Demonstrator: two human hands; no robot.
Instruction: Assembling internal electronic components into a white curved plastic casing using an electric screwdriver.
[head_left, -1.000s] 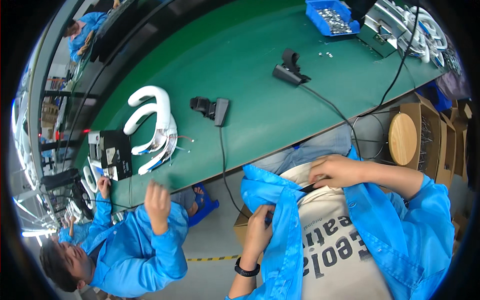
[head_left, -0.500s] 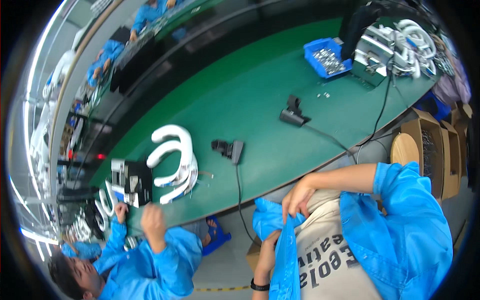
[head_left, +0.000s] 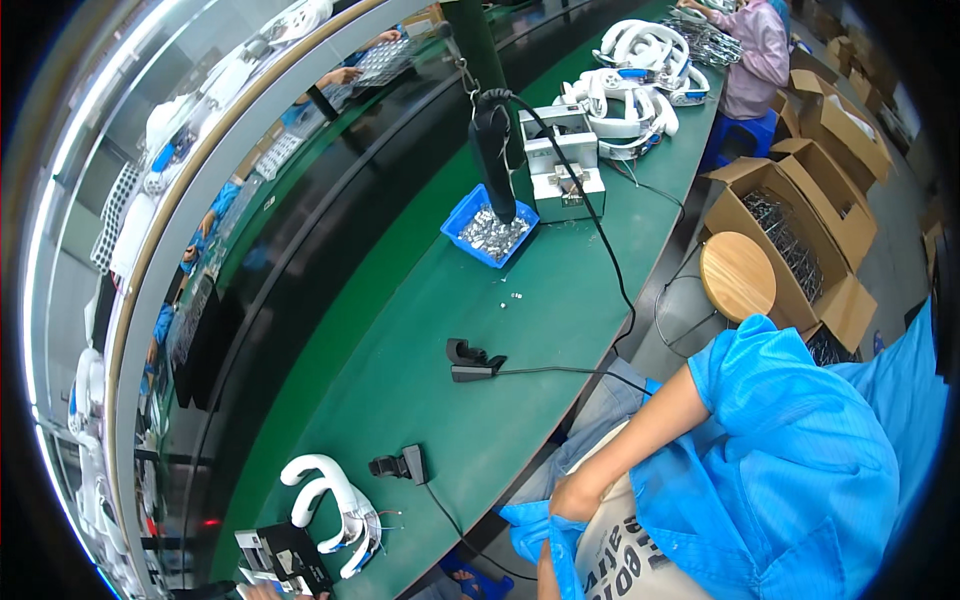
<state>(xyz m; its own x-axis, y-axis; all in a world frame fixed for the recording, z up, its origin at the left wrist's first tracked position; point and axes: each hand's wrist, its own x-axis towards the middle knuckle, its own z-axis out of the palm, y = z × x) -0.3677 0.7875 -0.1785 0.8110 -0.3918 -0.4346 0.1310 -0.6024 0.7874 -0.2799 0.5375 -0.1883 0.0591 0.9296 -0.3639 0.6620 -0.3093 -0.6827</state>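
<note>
My right hand (head_left: pixel 578 496) is closed on the front edge of my blue work jacket (head_left: pixel 535 525), in front of the beige printed shirt (head_left: pixel 625 555). Its fingertips are hidden in the folds. Only a sliver of my left hand (head_left: pixel 547 575) shows below it, beside the jacket; its fingers are hidden. On the green table, nearest to my hands, lie two black clip-like devices with cables: one near the middle (head_left: pixel 478 366), another farther left (head_left: pixel 402 465). White curved, U-shaped parts (head_left: pixel 345 500) with thin wires lie at the lower left.
A blue bin (head_left: pixel 487 232) of small metal parts stands by a boxy bench fixture (head_left: pixel 562 165). White curved parts (head_left: pixel 640 85) pile up behind. Right of the table are a round wooden stool (head_left: pixel 738 275), open cartons (head_left: pixel 790 235) and a person in pink (head_left: pixel 757 55). A black tool (head_left: pixel 492 155) hangs overhead.
My view has swung to the right, so the bin, fixture and stool show more fully. The co-worker at the lower left has mostly left the picture. My right hand stays at the jacket.
</note>
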